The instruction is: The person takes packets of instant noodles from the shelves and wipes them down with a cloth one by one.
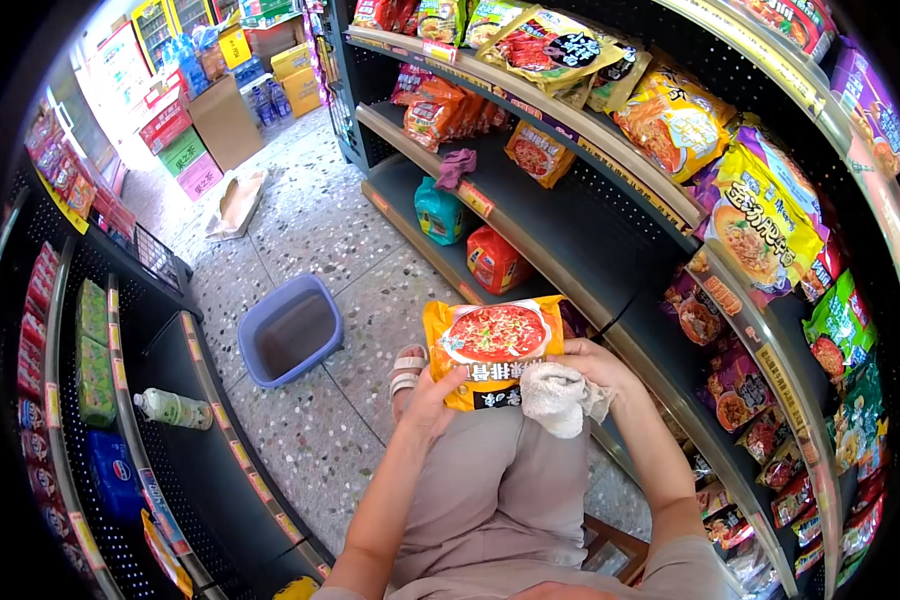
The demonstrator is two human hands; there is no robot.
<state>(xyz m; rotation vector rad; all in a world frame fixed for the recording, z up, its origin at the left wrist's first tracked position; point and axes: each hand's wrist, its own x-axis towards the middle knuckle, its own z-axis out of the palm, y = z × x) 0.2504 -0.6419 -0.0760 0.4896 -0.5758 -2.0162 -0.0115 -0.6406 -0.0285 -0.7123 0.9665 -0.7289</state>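
A yellow instant noodle pack [495, 340] with a red bowl picture is held above my lap. My left hand [432, 402] grips its lower left corner, thumb on the front. At its right edge, my right hand [598, 368] holds the pack together with a white cloth [558, 400], which hangs over the pack's lower right corner. Some fingers of both hands are hidden behind the pack. Just beyond, on the lowest shelf, stand a red package [497, 260] and a teal bottle [438, 212].
A purple basin [290, 328] of greyish water stands on the speckled floor [370, 290]. Shelves [570, 235] with noodle packs rise on the right; a pink cloth [457, 168] lies there. On the left shelf, a bottle [173, 409] lies sideways. Cardboard boxes [225, 120] stack at the back.
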